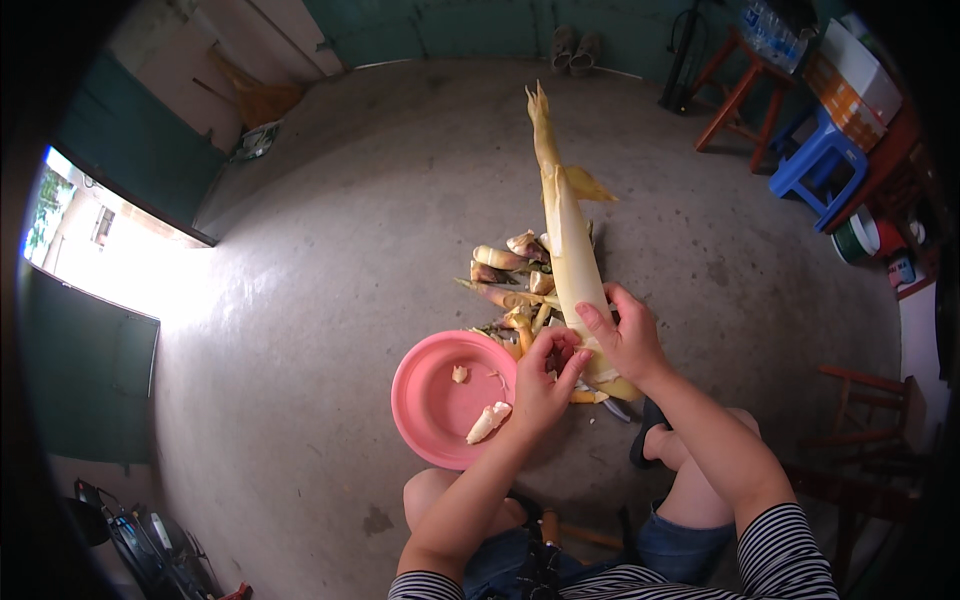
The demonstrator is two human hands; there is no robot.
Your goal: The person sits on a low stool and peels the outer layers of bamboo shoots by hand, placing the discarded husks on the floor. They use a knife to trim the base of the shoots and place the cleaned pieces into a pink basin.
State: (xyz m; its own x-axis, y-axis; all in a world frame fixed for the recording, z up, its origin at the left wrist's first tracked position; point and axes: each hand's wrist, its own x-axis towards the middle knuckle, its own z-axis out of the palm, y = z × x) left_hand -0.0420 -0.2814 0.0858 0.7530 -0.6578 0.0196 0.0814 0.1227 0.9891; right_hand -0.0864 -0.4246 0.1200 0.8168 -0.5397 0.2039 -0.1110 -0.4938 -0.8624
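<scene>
A large, pale, partly peeled bamboo shoot stands out in front of me, its thin tip pointing away. My right hand grips its lower part from the right, thumb on top. At the lower left side of the shoot, my left hand has its thumb and fingertips closed on the edge of its husk. A pink plastic basin rests on the floor left of my left hand. Inside it lie a peeled white shoot piece and a smaller piece. Unpeeled shoots and husks are heaped beyond the basin.
A knife blade shows beside the shoot's base. At the right are a blue plastic stool, a wooden stool with bottles on it, and a wooden chair. A pair of shoes stands by the far wall.
</scene>
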